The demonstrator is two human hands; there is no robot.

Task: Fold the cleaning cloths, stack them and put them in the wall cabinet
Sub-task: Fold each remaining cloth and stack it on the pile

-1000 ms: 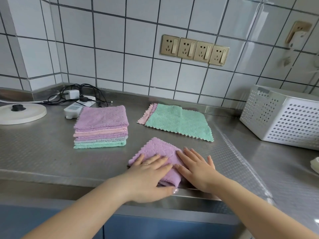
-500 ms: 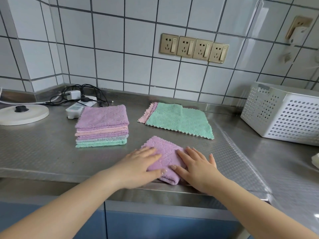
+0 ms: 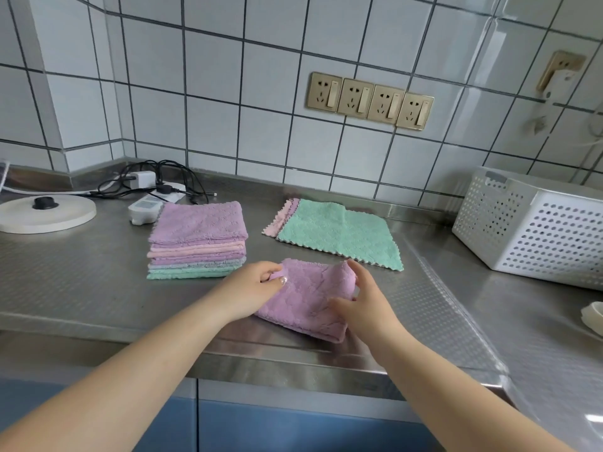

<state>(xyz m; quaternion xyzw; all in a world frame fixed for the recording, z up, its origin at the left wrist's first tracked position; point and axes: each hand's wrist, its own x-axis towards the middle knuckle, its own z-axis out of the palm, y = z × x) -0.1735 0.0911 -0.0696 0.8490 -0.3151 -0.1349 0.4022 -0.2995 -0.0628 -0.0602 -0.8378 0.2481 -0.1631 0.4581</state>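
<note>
A folded purple cloth [image 3: 305, 296] lies near the front edge of the steel counter [image 3: 81, 282]. My left hand [image 3: 251, 290] pinches its far left corner, and my right hand [image 3: 362, 305] grips its right edge, thumb on top; the far edge is lifted a little. To the left stands a stack of several folded cloths [image 3: 197, 244], purple on top, then pink, grey and green. Behind lies a flat green cloth [image 3: 339, 234] spread over a pink cloth [image 3: 282, 216] that shows only along its left edge. No wall cabinet is in view.
A white perforated basket [image 3: 535, 230] stands at the right. At the back left are a round white kettle base [image 3: 45, 213], a white power strip [image 3: 145, 208] and black cables [image 3: 163, 181]. Four brass sockets [image 3: 370, 101] sit on the tiled wall. Blue cabinet fronts [image 3: 261, 425] run below the counter.
Both hands lay flat on the purple cloth, pressing it down. Now they have curled round its edges and raised its far side slightly.
</note>
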